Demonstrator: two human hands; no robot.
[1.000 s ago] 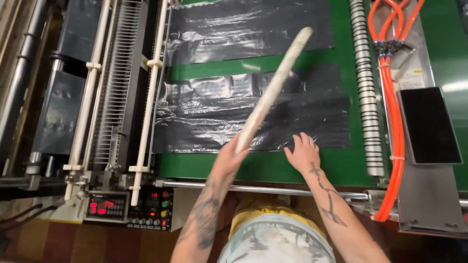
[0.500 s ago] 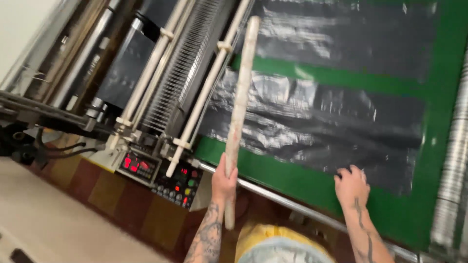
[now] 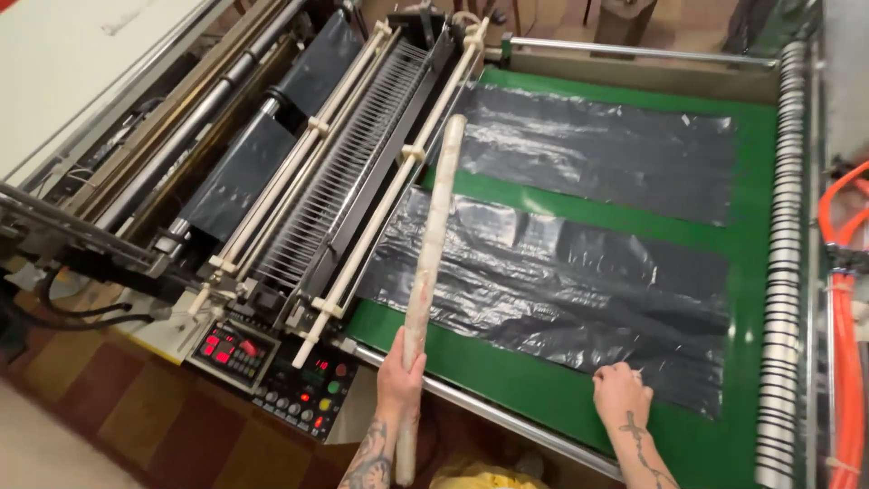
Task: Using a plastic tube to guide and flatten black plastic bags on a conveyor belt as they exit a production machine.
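The left hand (image 3: 401,369) is closed around a long pale stick (image 3: 429,272), holding it near the lower end. The stick rises tilted from the hand and reaches over the near black plastic sheet (image 3: 561,299); its top end is just beside the white rails of the machine (image 3: 362,172). The right hand (image 3: 620,394) is spread flat, with its fingertips (image 3: 634,371) touching the near edge of this black sheet, and it holds nothing. The sheet lies flat and wrinkled on the green tabletop (image 3: 507,380). A second black plastic sheet (image 3: 606,149) lies further away on the same green surface, apart from the first one. A control panel (image 3: 272,362) with red displays and coloured buttons is to the left of the left hand. Orange hoses (image 3: 846,362) run along the right edge.
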